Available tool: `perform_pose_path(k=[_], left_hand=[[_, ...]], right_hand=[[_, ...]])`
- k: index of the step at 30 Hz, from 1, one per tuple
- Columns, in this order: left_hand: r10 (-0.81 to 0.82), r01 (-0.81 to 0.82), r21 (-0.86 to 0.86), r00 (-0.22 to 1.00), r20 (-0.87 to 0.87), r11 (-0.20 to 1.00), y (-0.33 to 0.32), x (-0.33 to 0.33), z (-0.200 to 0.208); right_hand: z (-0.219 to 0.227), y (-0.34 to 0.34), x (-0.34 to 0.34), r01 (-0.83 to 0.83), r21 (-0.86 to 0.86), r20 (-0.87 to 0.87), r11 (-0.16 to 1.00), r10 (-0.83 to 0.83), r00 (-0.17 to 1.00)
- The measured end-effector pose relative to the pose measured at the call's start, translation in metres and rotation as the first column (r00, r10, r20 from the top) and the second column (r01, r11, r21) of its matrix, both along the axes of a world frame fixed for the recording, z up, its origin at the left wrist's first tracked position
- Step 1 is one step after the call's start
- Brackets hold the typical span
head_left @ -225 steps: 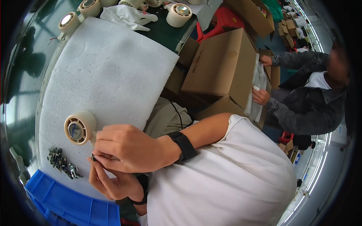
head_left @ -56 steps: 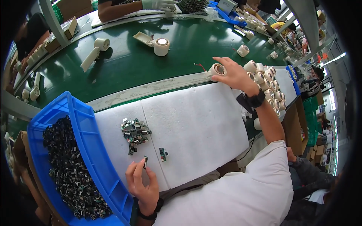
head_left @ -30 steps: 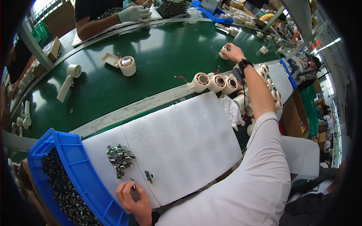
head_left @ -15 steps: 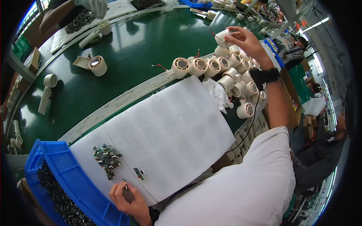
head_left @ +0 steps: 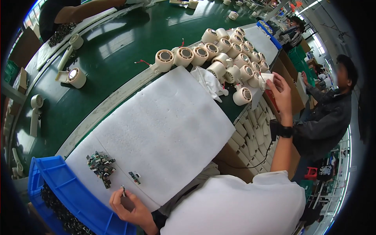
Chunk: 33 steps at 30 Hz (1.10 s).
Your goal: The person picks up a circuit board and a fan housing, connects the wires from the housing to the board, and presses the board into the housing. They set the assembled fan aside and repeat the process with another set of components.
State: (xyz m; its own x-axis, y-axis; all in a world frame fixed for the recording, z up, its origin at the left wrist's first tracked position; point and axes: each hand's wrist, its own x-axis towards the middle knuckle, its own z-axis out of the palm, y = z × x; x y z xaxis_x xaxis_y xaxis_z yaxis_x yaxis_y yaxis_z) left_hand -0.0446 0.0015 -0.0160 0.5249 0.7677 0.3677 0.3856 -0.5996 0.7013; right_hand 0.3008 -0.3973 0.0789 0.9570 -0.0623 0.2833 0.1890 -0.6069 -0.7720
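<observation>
My left hand [head_left: 132, 208] pinches a small circuit board [head_left: 123, 190] between thumb and fingertip, over the near edge of a white foam sheet [head_left: 168, 121]. Close by on the foam lie a pile of small circuit boards [head_left: 102, 166] and a separate little group of boards [head_left: 135, 177]. Out to the right, my right hand [head_left: 282, 94] grips a cream fan head [head_left: 266, 79], partly covered by the fingers. That fan head is beside a cluster of similar round fan heads [head_left: 235, 50], some with red wires.
A blue bin [head_left: 70, 188] of small dark parts stands at the left. Cream handle shells [head_left: 254, 131] fill a carton at right. A white cloth [head_left: 209, 84] lies by the foam. Fan parts [head_left: 76, 77] rest on the green belt [head_left: 113, 51]. One person [head_left: 329, 109] stands at right; another's arm [head_left: 86, 11] reaches in top left.
My right hand has brought the fan head down and toward me, from above the cluster to its near right side. My left hand still pinches the board. The view has shifted to the right.
</observation>
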Motion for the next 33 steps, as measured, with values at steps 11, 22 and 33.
perform_pose_path(k=[11, 22, 33], left_hand=[[0.008, -0.008, -0.002, 0.999, -0.040, 1.000, -0.001, -0.005, 0.001], [0.025, -0.024, 0.020, 1.000, -0.017, 0.999, -0.004, 0.000, 0.003], [0.067, -0.065, -0.104, 0.998, 0.010, 0.992, -0.003, -0.003, 0.003]], right_hand=[[-0.090, 0.005, 0.010, 0.374, -0.459, 0.179, 0.806, -0.329, 0.927], [-0.088, 0.003, -0.002, 0.370, -0.295, 0.272, 0.881, -0.294, 0.916], [-0.072, 0.191, -0.132, -0.527, -0.191, 0.082, 0.828, 0.549, 0.832]])
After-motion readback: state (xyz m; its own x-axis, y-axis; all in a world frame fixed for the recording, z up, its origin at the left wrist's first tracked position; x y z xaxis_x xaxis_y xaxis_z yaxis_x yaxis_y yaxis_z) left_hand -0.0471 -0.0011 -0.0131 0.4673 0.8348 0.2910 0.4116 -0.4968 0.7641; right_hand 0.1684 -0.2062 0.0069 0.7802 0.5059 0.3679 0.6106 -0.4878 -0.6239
